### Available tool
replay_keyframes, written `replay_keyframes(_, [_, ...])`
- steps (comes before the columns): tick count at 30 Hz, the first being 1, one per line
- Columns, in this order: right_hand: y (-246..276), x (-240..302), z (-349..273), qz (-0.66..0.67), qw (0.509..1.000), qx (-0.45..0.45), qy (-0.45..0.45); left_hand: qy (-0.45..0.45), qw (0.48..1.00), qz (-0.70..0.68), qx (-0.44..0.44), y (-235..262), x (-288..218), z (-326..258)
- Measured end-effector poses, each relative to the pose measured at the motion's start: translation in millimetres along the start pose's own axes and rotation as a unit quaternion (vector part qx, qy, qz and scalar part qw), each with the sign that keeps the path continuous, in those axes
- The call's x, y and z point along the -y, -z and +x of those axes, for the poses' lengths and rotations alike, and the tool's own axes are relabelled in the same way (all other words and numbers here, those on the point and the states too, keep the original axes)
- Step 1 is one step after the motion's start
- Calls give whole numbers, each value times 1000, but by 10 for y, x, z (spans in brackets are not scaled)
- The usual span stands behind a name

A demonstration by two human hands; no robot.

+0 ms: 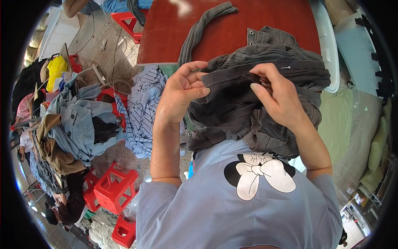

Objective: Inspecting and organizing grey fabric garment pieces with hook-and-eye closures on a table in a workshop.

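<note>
A dark-grey ribbed-fabric garment (pixel 224 106) bunches at a glossy red-brown counter (pixel 166 45).
The left hand (pixel 182 89) has its fingers pinching the left end of the flat dark-grey band (pixel 226 76), which runs rightward to the right hand (pixel 277 93), closed on something dark (pixel 253 77), unidentifiable.

And here's a pale grey-blue shirt (pixel 186 216), short sleeves (pixel 154 201), big white bow (pixel 258 169) printed over black (pixel 232 174) up front; left hand (pixel 181 89), right hand (pixel 278 97), both bare!
</note>
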State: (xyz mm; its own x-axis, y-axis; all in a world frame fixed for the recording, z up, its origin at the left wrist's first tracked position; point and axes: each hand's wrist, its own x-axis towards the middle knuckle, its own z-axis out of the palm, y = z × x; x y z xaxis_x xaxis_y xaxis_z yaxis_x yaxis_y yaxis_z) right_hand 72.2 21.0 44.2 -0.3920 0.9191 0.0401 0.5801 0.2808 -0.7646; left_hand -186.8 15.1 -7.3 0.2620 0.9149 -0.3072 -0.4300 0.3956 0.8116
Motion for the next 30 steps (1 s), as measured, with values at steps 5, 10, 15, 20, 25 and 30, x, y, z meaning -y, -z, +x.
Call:
replay_keyframes(5, [-69,-196,59,-24,999,-5,-41,-31,998,24,38,102,117,53])
replay_keyframes(10, [-117,-456,38,154,980,-3,-129,-4,966,258,-14,-235,82,164])
replay_keyframes(15, [-118,-391,-10,211,971,-21,-108,-53,867,494,17,-548,105,432])
replay_keyframes(20, [-69,-315,-142,154,985,-45,-55,-6,937,350,25,-474,194,445])
replay_keyframes(25, [-66,-189,-282,-5,995,-95,23,22,997,59,44,-467,179,299])
replay_keyframes(30, [-84,-158,-277,-75,987,-107,92,15,999,-19,47,-509,173,223])
